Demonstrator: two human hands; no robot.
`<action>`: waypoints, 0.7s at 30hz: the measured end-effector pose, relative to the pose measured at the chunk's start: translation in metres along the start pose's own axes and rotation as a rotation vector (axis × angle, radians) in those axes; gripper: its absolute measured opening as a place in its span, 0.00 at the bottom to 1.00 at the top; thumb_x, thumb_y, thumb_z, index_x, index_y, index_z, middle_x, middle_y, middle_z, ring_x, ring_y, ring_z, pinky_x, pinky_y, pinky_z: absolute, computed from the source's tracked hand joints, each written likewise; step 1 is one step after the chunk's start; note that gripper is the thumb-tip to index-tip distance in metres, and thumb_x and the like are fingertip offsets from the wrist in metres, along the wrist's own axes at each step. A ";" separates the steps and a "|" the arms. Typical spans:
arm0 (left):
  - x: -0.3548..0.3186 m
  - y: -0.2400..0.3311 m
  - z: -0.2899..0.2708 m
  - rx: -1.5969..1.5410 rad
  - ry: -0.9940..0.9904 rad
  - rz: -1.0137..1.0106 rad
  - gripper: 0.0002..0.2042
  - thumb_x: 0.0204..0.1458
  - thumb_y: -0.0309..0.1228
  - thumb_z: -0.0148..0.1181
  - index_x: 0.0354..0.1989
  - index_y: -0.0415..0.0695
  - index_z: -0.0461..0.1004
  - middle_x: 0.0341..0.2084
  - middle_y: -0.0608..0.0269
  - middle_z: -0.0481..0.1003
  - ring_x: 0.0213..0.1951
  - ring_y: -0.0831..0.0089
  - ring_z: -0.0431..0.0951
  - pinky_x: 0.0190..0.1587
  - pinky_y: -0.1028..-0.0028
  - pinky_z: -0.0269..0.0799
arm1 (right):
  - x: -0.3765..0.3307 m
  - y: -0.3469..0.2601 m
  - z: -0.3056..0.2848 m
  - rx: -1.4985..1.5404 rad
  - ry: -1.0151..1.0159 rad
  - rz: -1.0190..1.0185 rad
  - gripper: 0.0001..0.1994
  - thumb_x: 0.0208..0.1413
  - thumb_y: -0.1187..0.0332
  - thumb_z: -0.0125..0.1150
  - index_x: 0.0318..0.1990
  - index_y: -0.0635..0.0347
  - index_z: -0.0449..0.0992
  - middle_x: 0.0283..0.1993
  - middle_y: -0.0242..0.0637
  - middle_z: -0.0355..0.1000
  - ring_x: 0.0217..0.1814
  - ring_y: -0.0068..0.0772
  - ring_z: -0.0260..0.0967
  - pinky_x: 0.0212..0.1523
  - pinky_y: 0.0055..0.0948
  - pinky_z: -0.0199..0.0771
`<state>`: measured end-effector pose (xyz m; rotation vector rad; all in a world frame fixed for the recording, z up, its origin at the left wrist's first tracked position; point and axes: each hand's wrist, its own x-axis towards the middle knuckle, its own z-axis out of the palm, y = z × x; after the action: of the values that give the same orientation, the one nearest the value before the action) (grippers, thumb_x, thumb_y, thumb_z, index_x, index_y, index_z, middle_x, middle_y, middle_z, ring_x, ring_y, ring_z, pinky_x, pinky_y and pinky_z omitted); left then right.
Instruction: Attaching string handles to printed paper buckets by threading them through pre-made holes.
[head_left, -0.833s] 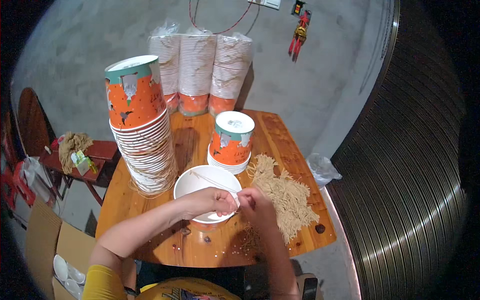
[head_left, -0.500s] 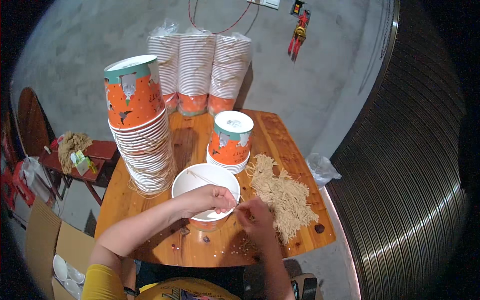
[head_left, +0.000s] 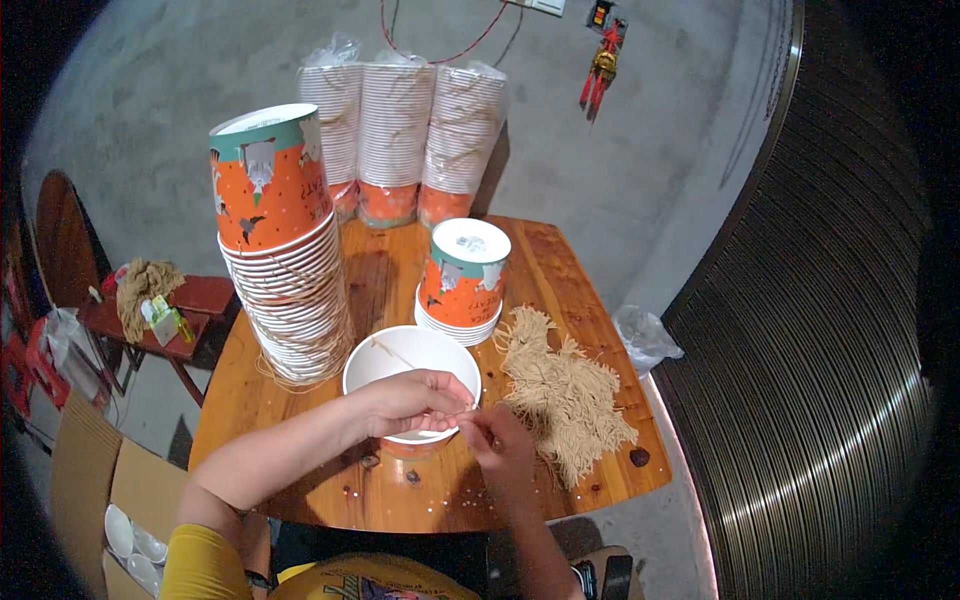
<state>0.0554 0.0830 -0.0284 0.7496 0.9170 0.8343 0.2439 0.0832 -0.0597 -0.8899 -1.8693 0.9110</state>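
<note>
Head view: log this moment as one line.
left hand: over open bucket, at near rim; right hand: fingertips close to left's, grip unclear; tan cord pile: right of bucket; inverted bucket stack: behind open bucket

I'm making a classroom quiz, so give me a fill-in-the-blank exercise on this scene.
The tub beneath the left hand is ____ inside.
The tan string pile lies to the ____ of the tub.
The plastic-wrapped stacks at the back number ____.
The sleeve is ____.

Missing words: white; right; three; yellow.

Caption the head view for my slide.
Left hand and right hand close together at a round orange-and-white bucket, beside heaped tan strings on a brown wooden table.
</note>
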 end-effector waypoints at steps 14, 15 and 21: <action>-0.017 -0.009 0.012 0.774 0.134 0.592 0.08 0.54 0.22 0.52 0.42 0.39 0.66 0.31 0.65 0.71 0.35 0.76 0.71 0.41 0.77 0.68 | 0.008 0.002 -0.005 -0.006 -0.010 -0.009 0.05 0.52 0.73 0.62 0.33 0.62 0.73 0.27 0.27 0.66 0.27 0.16 0.62 0.29 0.19 0.64; -0.019 -0.007 0.015 0.775 0.132 0.593 0.08 0.54 0.22 0.52 0.42 0.39 0.66 0.31 0.65 0.71 0.35 0.76 0.71 0.41 0.77 0.68 | 0.009 0.001 -0.005 -0.080 0.000 -0.085 0.05 0.52 0.73 0.62 0.33 0.62 0.73 0.26 0.28 0.66 0.26 0.16 0.62 0.28 0.19 0.63; -0.026 -0.005 0.012 1.034 0.162 0.652 0.08 0.55 0.27 0.53 0.41 0.39 0.68 0.34 0.59 0.67 0.38 0.70 0.70 0.45 0.73 0.66 | 0.010 0.001 -0.003 -0.082 0.011 -0.117 0.05 0.51 0.73 0.63 0.32 0.63 0.73 0.24 0.29 0.65 0.24 0.17 0.61 0.26 0.20 0.62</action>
<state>0.0586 0.0558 -0.0180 1.9741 1.2743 0.9653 0.2426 0.0930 -0.0553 -0.8232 -1.9395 0.7621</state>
